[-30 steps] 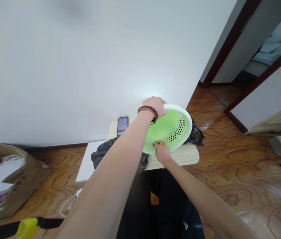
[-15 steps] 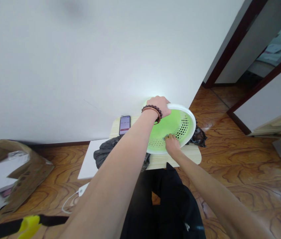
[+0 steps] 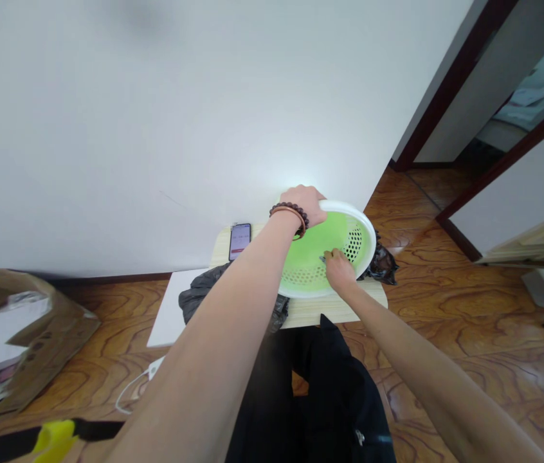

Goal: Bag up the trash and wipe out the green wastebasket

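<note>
A green basket with a white rim and round holes in its side is tilted on a small pale wooden table. My left hand, with beaded and plain bracelets on the wrist, is closed over the basket's upper left rim. Inside the basket, my right hand has its fingers pinched on a small greyish piece, too small to name. The fingertips are close to the green inner surface; whether they touch it I cannot tell.
A phone lies on the table near the wall. Black plastic bags lie at the left, and another dark bag is behind the basket at the right. An open cardboard box stands on the wooden floor at far left.
My right hand has moved slightly up and to the right inside the basket, with the small greyish piece in its fingers. My left hand stays on the rim.
</note>
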### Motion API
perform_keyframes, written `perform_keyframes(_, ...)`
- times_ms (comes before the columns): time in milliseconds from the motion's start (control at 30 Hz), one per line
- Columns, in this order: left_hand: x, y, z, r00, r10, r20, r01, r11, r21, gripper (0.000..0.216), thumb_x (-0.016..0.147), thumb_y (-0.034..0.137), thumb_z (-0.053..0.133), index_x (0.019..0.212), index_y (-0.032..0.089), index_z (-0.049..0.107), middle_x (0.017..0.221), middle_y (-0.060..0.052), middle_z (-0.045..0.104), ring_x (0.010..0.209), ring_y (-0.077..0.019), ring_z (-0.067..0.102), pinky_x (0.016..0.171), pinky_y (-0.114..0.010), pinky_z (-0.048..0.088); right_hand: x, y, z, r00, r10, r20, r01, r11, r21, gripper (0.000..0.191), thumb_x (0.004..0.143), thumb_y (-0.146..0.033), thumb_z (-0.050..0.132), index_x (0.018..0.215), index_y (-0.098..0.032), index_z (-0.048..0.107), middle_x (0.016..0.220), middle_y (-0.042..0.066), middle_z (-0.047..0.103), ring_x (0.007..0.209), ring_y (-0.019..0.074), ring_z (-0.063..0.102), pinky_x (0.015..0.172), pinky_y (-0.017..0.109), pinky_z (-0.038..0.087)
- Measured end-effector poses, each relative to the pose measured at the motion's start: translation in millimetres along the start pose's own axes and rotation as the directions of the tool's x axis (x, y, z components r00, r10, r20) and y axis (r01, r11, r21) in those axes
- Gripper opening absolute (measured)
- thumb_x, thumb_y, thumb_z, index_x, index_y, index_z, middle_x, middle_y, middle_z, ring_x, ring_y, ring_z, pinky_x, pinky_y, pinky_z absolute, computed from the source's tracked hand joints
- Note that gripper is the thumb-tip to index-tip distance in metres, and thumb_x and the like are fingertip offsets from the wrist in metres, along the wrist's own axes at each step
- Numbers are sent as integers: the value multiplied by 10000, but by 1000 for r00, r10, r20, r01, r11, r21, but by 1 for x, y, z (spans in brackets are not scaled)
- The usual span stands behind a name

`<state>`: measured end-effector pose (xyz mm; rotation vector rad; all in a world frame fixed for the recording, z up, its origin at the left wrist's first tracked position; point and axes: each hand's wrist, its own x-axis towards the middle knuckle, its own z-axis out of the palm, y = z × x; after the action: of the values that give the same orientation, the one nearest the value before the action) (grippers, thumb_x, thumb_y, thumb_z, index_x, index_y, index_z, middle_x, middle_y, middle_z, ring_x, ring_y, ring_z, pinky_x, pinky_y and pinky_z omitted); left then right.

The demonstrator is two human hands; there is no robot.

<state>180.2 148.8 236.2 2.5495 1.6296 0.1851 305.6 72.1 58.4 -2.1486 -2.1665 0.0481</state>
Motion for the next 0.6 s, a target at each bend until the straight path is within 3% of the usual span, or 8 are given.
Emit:
perform_keyframes(133, -1, 1, -1, 1000, -13, 11, 13, 1000, -7, 409, 675, 292, 526, 1060, 355, 648, 891, -34, 663, 830, -212, 599, 713, -312, 473, -9, -17, 15, 993, 87, 83, -89, 996, 18, 302, 829, -45, 374, 1003, -103, 614, 1036, 164, 529, 995, 233, 505, 764, 291, 421)
perform_keyframes(333, -5, -1, -4, 999, -28, 19, 28, 1000, -11, 430, 677, 286, 539, 1092, 349, 632, 912, -30, 664, 852, -208, 594, 743, -317, 470, -25, -67, 32, 988, 44, 147, -88, 946, 311, 276, 866, -167, 409, 1072, -137, 590, 996, 119, 559, 885, 188, 562, 798, 276, 404)
perform_keyframes(467, -4, -2, -4, 999, -22, 23, 23, 1000, -13, 425, 677, 289, 534, 1083, 360, 635, 902, -28, 660, 838, -208, 595, 725, -316, 471, -17, -49, 18, 987, -58, 151, 11, 956, 294, 268, 869, -154, 402, 1047, -159, 602, 972, 95, 566, 879, 176, 559, 796, 265, 399)
perform_keyframes(600, -3, 0, -3, 1000, -23, 20, 23, 999, -34, 430, 678, 296, 541, 1097, 340, 631, 911, -34, 655, 855, -205, 585, 748, -312, 464, -1, -14, -1, 999, -10, 47, 6, 998, 68, 319, 849, -71, 371, 1069, -148, 589, 1037, 129, 541, 980, 216, 514, 798, 303, 404)
